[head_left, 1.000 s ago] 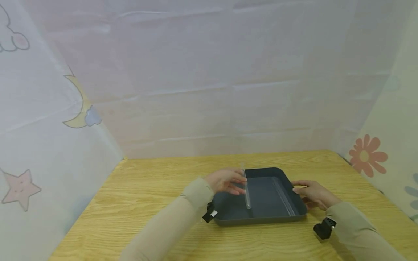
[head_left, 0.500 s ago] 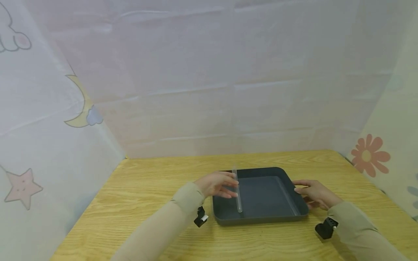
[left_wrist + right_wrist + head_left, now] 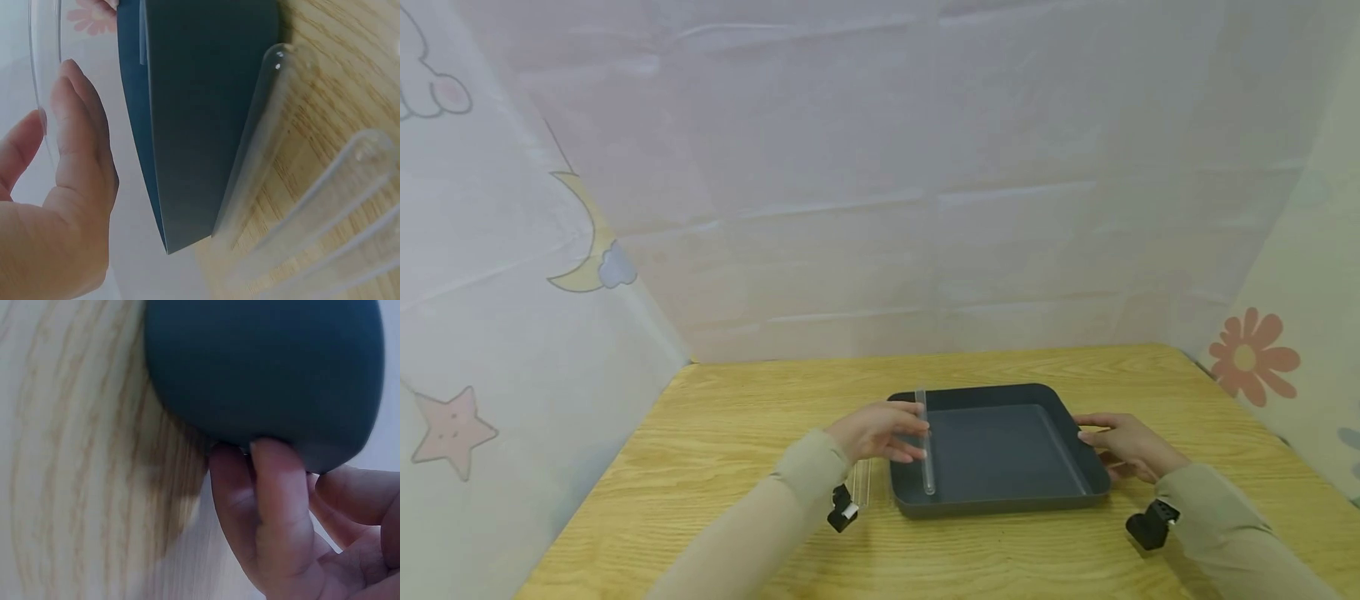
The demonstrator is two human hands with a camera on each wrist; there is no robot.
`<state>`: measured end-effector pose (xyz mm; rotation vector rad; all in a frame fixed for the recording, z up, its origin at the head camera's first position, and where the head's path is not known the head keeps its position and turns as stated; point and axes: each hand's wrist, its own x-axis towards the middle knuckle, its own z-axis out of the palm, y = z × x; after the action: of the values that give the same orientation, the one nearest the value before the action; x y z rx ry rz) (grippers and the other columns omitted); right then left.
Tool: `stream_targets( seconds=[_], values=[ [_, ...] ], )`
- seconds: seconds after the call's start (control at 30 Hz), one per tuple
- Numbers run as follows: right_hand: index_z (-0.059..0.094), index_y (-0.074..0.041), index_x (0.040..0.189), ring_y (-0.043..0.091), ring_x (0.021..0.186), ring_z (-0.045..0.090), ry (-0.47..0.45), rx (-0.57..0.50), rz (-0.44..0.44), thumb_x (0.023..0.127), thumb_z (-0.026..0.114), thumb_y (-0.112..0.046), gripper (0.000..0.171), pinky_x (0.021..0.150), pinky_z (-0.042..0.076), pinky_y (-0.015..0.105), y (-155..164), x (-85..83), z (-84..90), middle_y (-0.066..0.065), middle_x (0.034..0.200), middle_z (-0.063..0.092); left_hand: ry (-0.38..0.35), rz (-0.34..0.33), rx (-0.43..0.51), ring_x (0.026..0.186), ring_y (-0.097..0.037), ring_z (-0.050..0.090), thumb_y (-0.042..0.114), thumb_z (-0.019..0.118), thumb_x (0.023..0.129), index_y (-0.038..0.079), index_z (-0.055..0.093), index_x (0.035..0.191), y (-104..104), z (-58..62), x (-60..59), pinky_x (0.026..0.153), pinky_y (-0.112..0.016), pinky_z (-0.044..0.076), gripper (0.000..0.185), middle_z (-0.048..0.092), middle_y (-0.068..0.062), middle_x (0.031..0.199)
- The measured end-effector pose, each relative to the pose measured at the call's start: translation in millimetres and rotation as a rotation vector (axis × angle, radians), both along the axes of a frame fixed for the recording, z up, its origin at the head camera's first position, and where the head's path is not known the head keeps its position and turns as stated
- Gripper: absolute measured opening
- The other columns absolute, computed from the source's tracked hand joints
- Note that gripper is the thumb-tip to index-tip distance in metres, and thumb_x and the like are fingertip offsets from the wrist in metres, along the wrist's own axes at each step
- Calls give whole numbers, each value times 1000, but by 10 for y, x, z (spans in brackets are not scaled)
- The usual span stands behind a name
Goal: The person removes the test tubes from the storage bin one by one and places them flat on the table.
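The left hand (image 3: 880,431) is pinching a clear glass test tube (image 3: 925,442) in its fingertips, above the left edge of the dark tray (image 3: 1000,500). The tube is transparent, slim, round-ended. The right hand (image 3: 1123,446) is gripping the tray's right rim, fingers curled. Since the earlier frames, tube and left hand are shifting leftward, from tray centre toward more tubes (image 3: 861,483) lying on the wooden table (image 3: 737,433).

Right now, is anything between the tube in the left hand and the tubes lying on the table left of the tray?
Only the tray's left wall. The left hand pinches a glass tube above the tray's left part; the other tubes lie on the wood just outside that wall. Nothing else visible intervenes.
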<state>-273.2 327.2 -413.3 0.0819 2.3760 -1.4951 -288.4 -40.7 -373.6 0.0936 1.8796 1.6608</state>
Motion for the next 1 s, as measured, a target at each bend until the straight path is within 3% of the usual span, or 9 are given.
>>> stream_targets(
  seconds=[0.13, 0.2, 0.3, 0.43, 0.67, 1.0],
  values=[
    [30, 11, 145, 21, 74, 66, 12, 11, 9, 102, 50, -12, 53, 56, 52, 33, -8, 5, 10, 32, 123, 54, 17, 1, -7, 85, -21, 68, 10, 59, 97, 5, 33, 151, -76, -3, 22, 67, -27, 56, 60, 58, -16, 127],
    [30, 12, 145, 20, 73, 65, 15, 19, 8, 102, 50, -12, 53, 56, 52, 33, -15, 6, 12, 30, 119, 57, 22, 6, -7, 85, -21, 68, 10, 59, 97, 5, 33, 151, -114, 0, 37, 68, -28, 57, 60, 57, -16, 127],
    [29, 12, 146, 20, 70, 65, 16, 18, 2, 103, 49, -10, 52, 56, 52, 34, -30, 11, 10, 17, 101, 66, 32, 10, -4, 84, -21, 68, 10, 59, 97, 4, 33, 151, -172, -3, 57, 72, -30, 57, 61, 57, -17, 128],
    [26, 10, 148, 19, 64, 59, 33, 22, -1, 103, 48, -8, 53, 54, 49, 34, -59, 24, 1, 8, 88, 64, 37, 18, 6, 80, -19, 68, 10, 59, 97, 3, 31, 152, -259, -24, 69, 76, -34, 57, 61, 54, -20, 132],
    [23, 10, 149, 21, 67, 60, 46, 17, -10, 102, 45, -7, 54, 55, 48, 36, -101, 27, -2, 9, 89, 65, 61, 48, 4, 75, -16, 66, 8, 57, 97, -1, 29, 151, -414, -67, 81, 75, -33, 58, 62, 51, -25, 136],
    [23, 13, 147, 24, 70, 65, 56, 22, -23, 102, 43, -5, 52, 57, 53, 39, -121, 7, -5, 9, 88, 68, 82, 109, -26, 80, -20, 66, 9, 56, 98, 1, 33, 150, -627, -85, 104, 76, -33, 57, 59, 52, -25, 134]
  ],
)
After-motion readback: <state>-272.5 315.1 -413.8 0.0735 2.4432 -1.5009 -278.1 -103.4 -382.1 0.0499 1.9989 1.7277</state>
